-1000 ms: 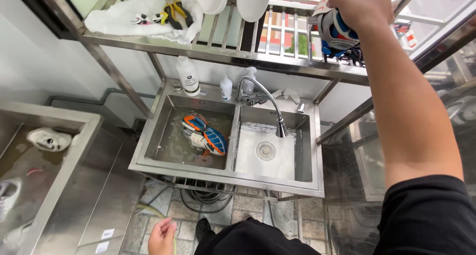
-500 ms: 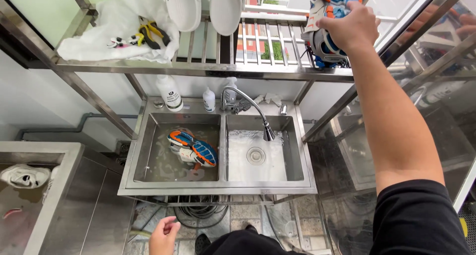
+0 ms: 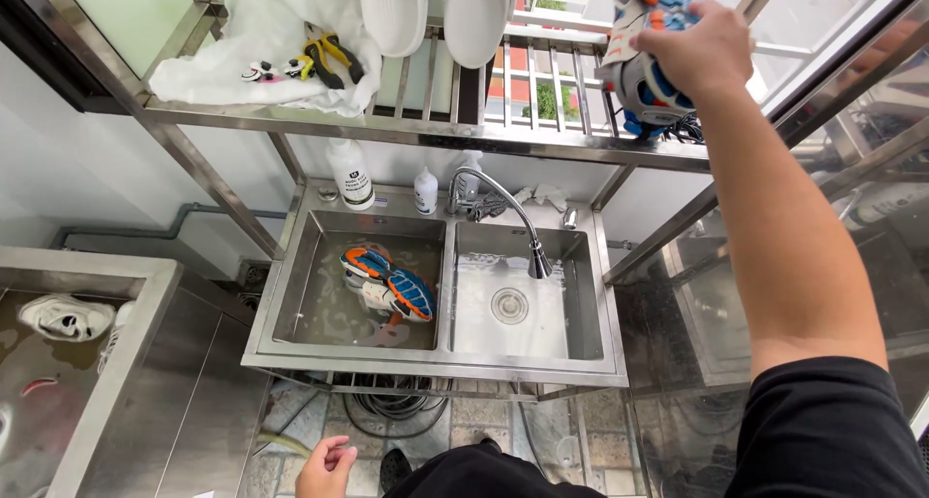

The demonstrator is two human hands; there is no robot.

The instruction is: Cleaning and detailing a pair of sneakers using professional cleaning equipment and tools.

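My right hand [image 3: 699, 45] is raised to the steel rack [image 3: 416, 130] above the sink and grips a blue, white and orange sneaker [image 3: 644, 67] standing on its toe at the rack's right end. A matching sneaker [image 3: 389, 283] lies in murky water in the left basin [image 3: 319, 295] of the double sink. My left hand [image 3: 326, 469] hangs low near the floor with its fingers loosely curled, holding nothing.
A curved tap [image 3: 503, 212] reaches over the right basin [image 3: 571, 314]. Two bottles [image 3: 350, 174] stand behind the sink. On the rack lie a white cloth [image 3: 242, 43] with pliers [image 3: 329, 48] and a pair of white clogs [image 3: 435, 9]. A second steel tub [image 3: 77, 362] at left holds white shoes [image 3: 63, 316].
The view has shifted slightly. My right hand stays on the sneaker at the rack's right end, and my left hand stays low.
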